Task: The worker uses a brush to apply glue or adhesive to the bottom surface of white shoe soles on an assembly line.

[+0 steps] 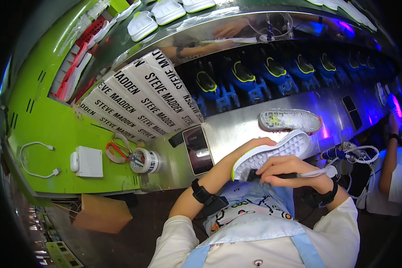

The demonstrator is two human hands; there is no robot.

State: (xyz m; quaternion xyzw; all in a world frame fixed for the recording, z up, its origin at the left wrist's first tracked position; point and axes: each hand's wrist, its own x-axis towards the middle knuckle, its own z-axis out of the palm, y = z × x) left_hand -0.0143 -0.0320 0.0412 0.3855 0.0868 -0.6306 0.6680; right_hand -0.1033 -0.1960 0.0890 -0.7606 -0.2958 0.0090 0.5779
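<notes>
One white shoe sole (272,154) with a lime edge, tread up, is gripped in the left hand (250,149) above the bench (241,127); the right hand (288,172) clamps a brush (299,175) against it.

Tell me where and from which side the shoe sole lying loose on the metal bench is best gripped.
Probably across its narrow middle, coming from above. The loose sole lies flat on the metal bench, long axis left to right, both long edges free. The white sole in the left hand sits just below, so approach from the far side.
</notes>
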